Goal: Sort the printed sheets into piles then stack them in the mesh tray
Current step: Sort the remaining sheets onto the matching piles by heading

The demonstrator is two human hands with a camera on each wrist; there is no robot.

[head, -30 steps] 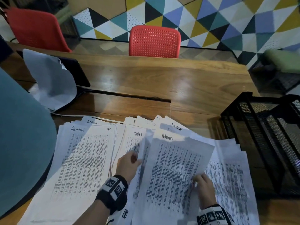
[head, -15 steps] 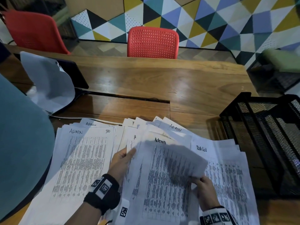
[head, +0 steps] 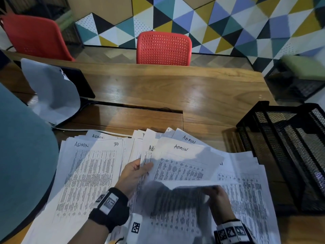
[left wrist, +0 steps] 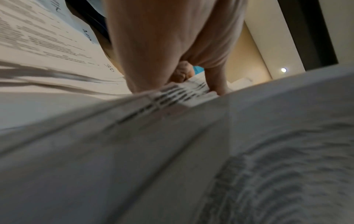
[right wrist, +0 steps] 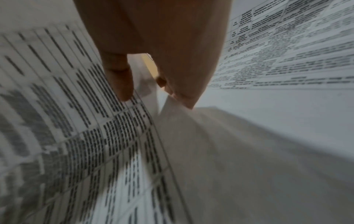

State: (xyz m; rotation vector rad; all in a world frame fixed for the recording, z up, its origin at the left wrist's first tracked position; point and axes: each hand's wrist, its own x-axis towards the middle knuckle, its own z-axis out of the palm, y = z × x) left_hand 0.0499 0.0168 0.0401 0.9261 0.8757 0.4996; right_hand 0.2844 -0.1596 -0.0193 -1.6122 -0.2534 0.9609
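Printed sheets marked "ADMIN" lie fanned over the near half of the wooden table (head: 202, 95). A left pile (head: 91, 173) carries "ADMIN 30". My left hand (head: 144, 167) pinches the left edge of the middle sheets (head: 181, 164), and the left wrist view shows my thumb and fingers (left wrist: 216, 84) closed on that paper edge. My right hand (head: 213, 192) grips one blurred sheet (head: 175, 201) that curls back toward me. In the right wrist view its fingertips (right wrist: 124, 91) pinch this sheet (right wrist: 114, 136). The black mesh tray (head: 274, 141) stands at the right, beside the right pile (head: 246, 191).
A dark flat device (head: 79, 83) under a loose white sheet (head: 52, 95) sits at the table's left. A teal rounded object (head: 22, 155) fills the left edge. Two red chairs (head: 163, 48) stand behind the table. Another mesh basket (head: 299, 85) is at the back right.
My right hand has peeled the top Admin sheet back toward me, so it now bends over and uncovers another Admin sheet beneath. My left hand shifted up to that sheet's left edge.
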